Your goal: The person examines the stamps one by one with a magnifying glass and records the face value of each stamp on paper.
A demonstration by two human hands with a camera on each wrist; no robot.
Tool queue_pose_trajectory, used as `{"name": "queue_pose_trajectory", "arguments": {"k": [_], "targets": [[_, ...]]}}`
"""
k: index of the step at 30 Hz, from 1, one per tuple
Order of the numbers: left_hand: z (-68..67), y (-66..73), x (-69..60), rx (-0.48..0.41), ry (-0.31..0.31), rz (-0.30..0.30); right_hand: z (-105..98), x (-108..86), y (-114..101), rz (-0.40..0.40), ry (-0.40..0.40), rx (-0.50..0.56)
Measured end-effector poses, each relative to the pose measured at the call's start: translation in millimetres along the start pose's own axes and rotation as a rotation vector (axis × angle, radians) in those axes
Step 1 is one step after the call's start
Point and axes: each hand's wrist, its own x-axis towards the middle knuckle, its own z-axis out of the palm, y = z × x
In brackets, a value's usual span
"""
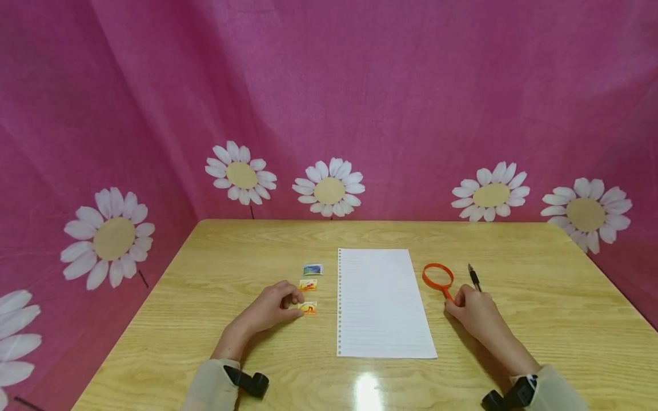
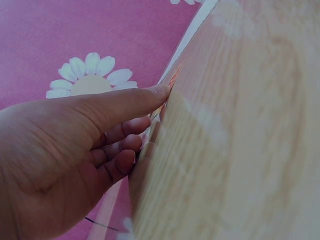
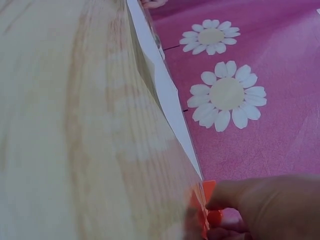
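Note:
On the left of the table three small stamps lie in a column: a blue one [image 1: 313,269] farthest, a yellow-orange one [image 1: 308,285] in the middle, another yellow-orange one [image 1: 309,308] nearest. My left hand [image 1: 271,306] is beside them, its thumb tip at the left edge of the nearest stamp; its fingers are loosely bent and hold nothing. To the right, my right hand [image 1: 477,311] pinches the handle of an orange magnifying glass [image 1: 446,287], whose round end lies on the table. The right wrist view shows part of the orange handle [image 3: 209,192] between thumb and fingers.
A sheet of lined, punched paper [image 1: 382,302] lies between the hands. A black pen [image 1: 474,278] lies just beyond the right hand, partly hidden by it. The wooden table [image 1: 288,377] meets a pink curtain [image 1: 401,114] with white flowers at the back.

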Motion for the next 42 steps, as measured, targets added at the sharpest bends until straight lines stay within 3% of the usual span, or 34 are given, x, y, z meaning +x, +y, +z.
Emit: {"name": "queue_pose_trajectory", "arguments": {"k": [11, 18, 26, 35, 42], "targets": [[-1.9, -1.1, 2.0, 0.008, -0.002, 0.002, 0, 0.4, 2, -0.095, 0.014, -0.044], [-1.7, 2.2, 0.2, 0.001, -0.002, 0.005, -1, -1.2, 2, -0.098, 0.009, -0.045], [-0.2, 3.0, 0.5, 0.005, 0.016, -0.003, -8, 2.2, 4, -0.125, 0.116, -0.019], [4.3, 14.2, 1.6, 0.001, 0.011, -0.019, -12, 11.3, 20, -0.145, 0.168, -0.018], [11.5, 20.4, 5.2, 0.006, 0.012, 0.053, -19, 19.1, 30, -0.113, 0.153, -0.028]]}}
